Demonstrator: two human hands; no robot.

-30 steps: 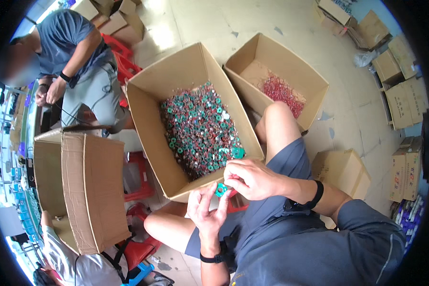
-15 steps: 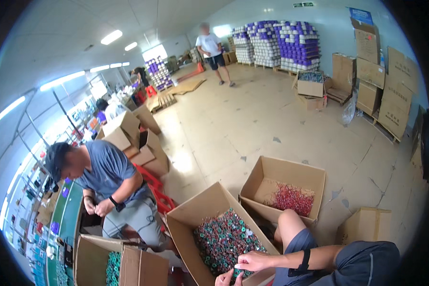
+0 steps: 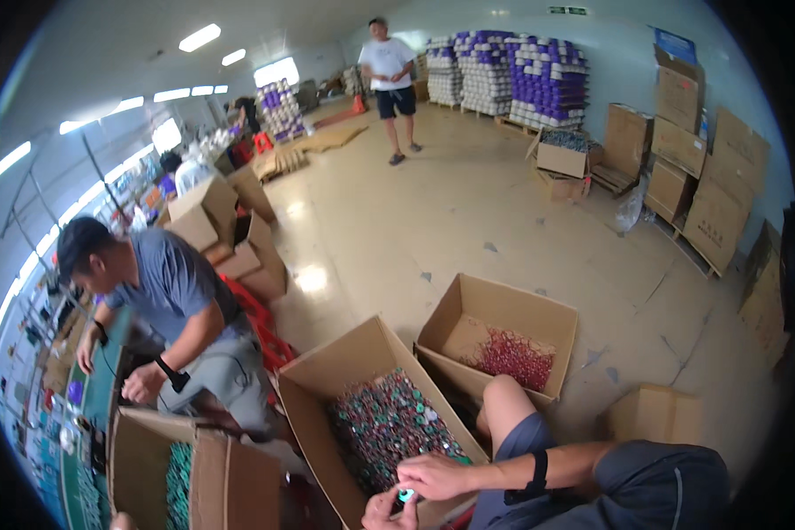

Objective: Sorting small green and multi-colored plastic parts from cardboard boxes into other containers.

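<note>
A small green ring-shaped part (image 3: pixel 405 495) with a dark middle sits between my two hands, over the near edge of a cardboard box. My left hand (image 3: pixel 385 512), at the lower edge, pinches it from below. The fingers of my right hand (image 3: pixel 435 475) close in on its upper side and partly hide it; a dark band is round that forearm. Below them, the open cardboard box (image 3: pixel 302 389) holds a heap of small green ring parts and reddish wire pieces (image 3: pixel 389 424).
Beyond it stands a second box (image 3: pixel 442 322) with red wire pieces (image 3: pixel 517 358). At lower left, another box (image 3: pixel 247 490) holds green parts. A seated co-worker (image 3: pixel 172 283) is at the green bench, beside a red stool (image 3: pixel 261 322). Someone stands (image 3: pixel 387 66) near purple-and-white stacks (image 3: pixel 548 79).
My hands have shifted slightly left in the picture, and the green part now shows between them. The seated co-worker's hands have parted toward the bench. The view has tilted and moved a little.
</note>
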